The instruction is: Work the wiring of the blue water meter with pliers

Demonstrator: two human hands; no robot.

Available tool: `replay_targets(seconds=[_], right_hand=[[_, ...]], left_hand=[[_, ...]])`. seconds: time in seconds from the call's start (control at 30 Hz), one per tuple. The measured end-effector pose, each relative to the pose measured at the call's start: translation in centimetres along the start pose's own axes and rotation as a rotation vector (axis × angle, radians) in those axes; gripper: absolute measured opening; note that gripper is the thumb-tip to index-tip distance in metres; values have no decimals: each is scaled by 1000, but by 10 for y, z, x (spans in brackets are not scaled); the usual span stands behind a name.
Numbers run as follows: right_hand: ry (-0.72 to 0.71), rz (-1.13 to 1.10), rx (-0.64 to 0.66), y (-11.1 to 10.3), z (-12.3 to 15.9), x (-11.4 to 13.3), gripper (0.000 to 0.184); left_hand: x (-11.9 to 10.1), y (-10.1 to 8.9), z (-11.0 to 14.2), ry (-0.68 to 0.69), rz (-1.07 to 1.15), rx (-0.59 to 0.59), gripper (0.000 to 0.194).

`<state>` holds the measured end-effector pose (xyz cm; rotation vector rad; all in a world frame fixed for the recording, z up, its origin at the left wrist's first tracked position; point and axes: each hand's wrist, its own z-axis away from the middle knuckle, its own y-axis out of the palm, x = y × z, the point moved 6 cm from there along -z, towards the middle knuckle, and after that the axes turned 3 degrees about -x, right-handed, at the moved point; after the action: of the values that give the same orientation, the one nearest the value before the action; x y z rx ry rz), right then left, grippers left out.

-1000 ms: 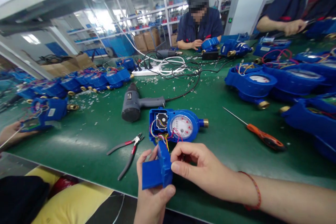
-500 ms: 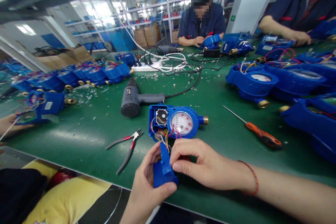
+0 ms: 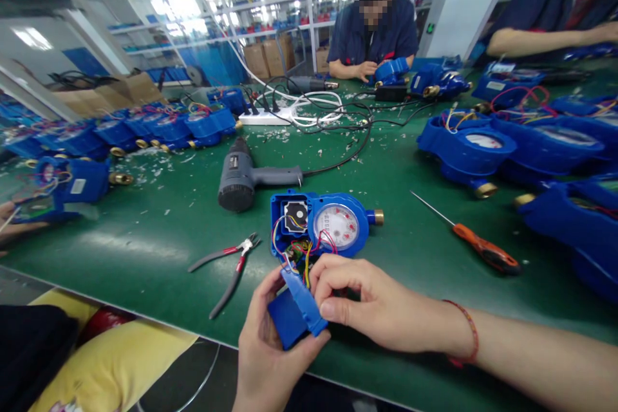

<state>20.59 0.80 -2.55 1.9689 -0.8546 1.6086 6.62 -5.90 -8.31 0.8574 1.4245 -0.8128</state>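
My left hand (image 3: 270,341) grips a blue plastic cover (image 3: 295,309) between its thumb and fingers, tilted over the table's front edge. My right hand (image 3: 355,290) is closed at the cover's right edge, thumb against it; its fingertips are partly hidden behind the cover. Just beyond lies a blue water meter (image 3: 361,203) with a round dial (image 3: 337,226), a brass end (image 3: 376,217) and an open compartment holding a black-and-silver motor-like block (image 3: 295,216). Thin coloured wires (image 3: 308,257) run from that compartment to behind the cover.
Left of the meter lie cutting pliers (image 3: 240,264) and a grey heat gun (image 3: 258,176). A screwdriver (image 3: 483,248) lies to the right. Several blue meters (image 3: 466,148) line both sides. A power strip (image 3: 265,117) with tangled cables stands farther back. Co-workers (image 3: 371,32) sit opposite; another person's hand (image 3: 19,232) shows at left.
The blue cover has turned in my left hand, showing more of its flat face. My right hand stays close at its edge. The co-worker's hand at far right has moved rightward.
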Motion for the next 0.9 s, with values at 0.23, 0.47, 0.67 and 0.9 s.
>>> replay_targets(seconds=[0.23, 0.47, 0.67, 0.9], right_hand=[[4, -124, 32, 6, 1, -17, 47], [31, -119, -72, 11, 3, -22, 49], [93, -382, -109, 20, -2, -21, 41], [48, -301, -118, 15, -1, -8, 27]], left_hand=[[-5, -2, 5, 36, -37, -55, 70], [-5, 0, 3, -10, 0, -33, 70], [-8, 2, 2, -41, 62, -16, 68], [-6, 5, 4, -190, 153, 55, 85]])
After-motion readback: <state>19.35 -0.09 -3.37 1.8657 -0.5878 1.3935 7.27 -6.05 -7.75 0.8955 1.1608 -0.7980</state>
